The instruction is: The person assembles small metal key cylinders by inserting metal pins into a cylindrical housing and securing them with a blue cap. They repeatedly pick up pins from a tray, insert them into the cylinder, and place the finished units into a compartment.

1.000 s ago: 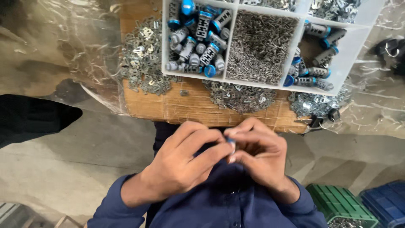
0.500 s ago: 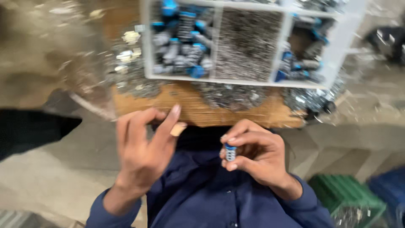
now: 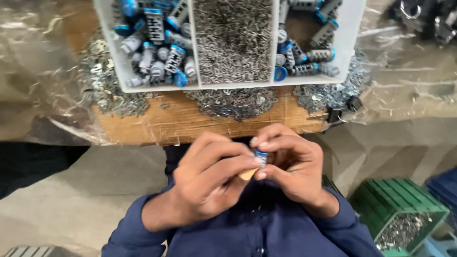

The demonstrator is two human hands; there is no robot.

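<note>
Left hand (image 3: 209,176) and right hand (image 3: 290,166) both pinch one small blue-capped part (image 3: 260,155) between fingertips — held just off the table's (image 3: 171,123) near edge, below the white divided tray (image 3: 190,86).

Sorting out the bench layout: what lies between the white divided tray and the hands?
In the head view, a heap of small metal pieces on the wooden board, between tray and hands.

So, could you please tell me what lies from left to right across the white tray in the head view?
In the white tray: left compartment of blue-capped grey parts → middle compartment of small metal pins → right compartment of the same blue-capped parts.
</note>
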